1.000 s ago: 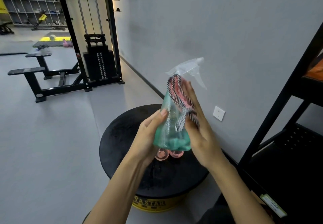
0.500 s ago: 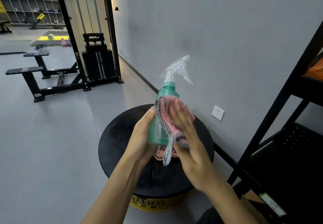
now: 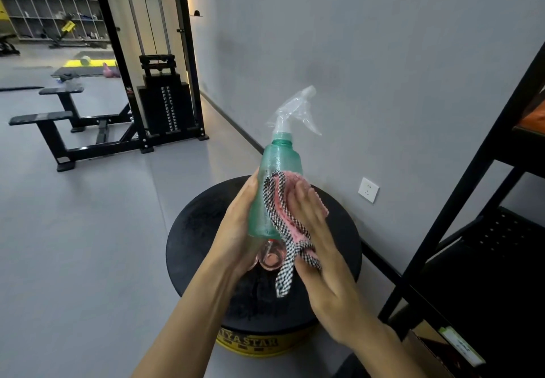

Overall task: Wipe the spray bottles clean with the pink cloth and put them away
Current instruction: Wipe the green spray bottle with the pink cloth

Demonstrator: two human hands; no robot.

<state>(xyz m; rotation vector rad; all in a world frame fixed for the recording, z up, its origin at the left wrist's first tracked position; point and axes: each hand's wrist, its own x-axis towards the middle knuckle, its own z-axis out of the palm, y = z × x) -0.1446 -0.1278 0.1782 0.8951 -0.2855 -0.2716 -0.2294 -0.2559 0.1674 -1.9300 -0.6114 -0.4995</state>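
The translucent teal-green plastic spray bottle (image 3: 275, 188) has a clear, colourless trigger head (image 3: 295, 109), and the fluffy pink cloth (image 3: 292, 179) has a black-and-white checked border. Below, a pale pink translucent bottle (image 3: 269, 256) lies on a round black platform (image 3: 200, 230) whose yellow base (image 3: 250, 345) bears black lettering. The wall socket (image 3: 368, 189) is white.

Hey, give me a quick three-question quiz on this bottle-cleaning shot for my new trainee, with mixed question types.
1. The right hand presses the pink cloth with checked trim against: A) a grey wall; B) the translucent green plastic spray bottle; C) a black shelf.
2. True or false: the bottle lies flat on the round black platform.
3. Which hand grips the bottle's body?
Key: 1 B. 2 False: it is held in the air above the platform. 3 The left hand.
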